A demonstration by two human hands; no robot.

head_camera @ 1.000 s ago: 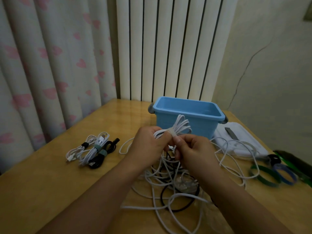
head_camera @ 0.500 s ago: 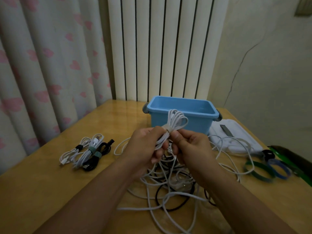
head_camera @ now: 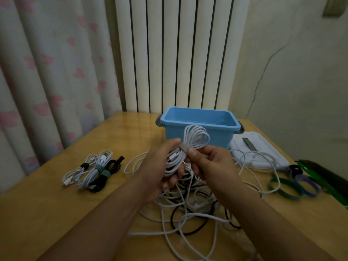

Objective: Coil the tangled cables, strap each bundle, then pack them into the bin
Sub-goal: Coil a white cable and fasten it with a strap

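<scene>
One white coil [head_camera: 194, 137], grey-strapped, between both hands [head_camera: 188, 162].

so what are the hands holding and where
Both hold the coiled white cable: left hand round its lower loops, right hand pinching the strap.

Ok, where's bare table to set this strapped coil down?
Bare table lies left of the bin, behind the finished bundles, and at the near left corner. The middle is crowded with tangled cables; the right edge holds straps and a white pouch.
</scene>
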